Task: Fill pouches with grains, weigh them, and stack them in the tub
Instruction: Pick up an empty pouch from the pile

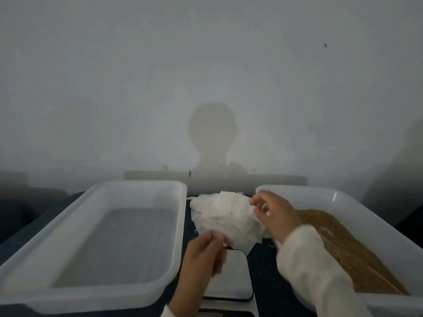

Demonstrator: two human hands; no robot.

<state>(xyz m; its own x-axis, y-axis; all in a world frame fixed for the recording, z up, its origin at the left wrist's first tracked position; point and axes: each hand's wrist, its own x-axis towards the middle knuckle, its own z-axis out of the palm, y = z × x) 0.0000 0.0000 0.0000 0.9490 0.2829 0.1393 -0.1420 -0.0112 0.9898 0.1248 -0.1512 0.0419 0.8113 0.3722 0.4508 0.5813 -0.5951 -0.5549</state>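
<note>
Pinching the near edge of a white fabric pouch [225,236], the left hand [203,255] had its fingers [211,236] closed together on that thin cloth, just above the far end of the weighing scale [229,280]. The pouch belonged to a loose pile of white pouches [224,213] heaped on the dark counter [263,266] between the two tubs. The right hand [273,213], in a cream sleeve [315,271], reached over the right side of the pile, its fingers [257,202] curled and pinching at the cloth there; the blur kept me from telling how much of it they held. On the left stood a translucent white tub [128,291], nothing in it but its grey floor. On the right stood a second white tub [343,197] holding a bed of brown grains [357,252], partly hidden by the right forearm. The scale lay near the front edge, between the tubs, its flat pale platform partly covered by the left hand. A few small specks lay scattered on the counter beside the scale. A head-shaped shadow [212,136] fell on the pale wall [114,88] behind.
</note>
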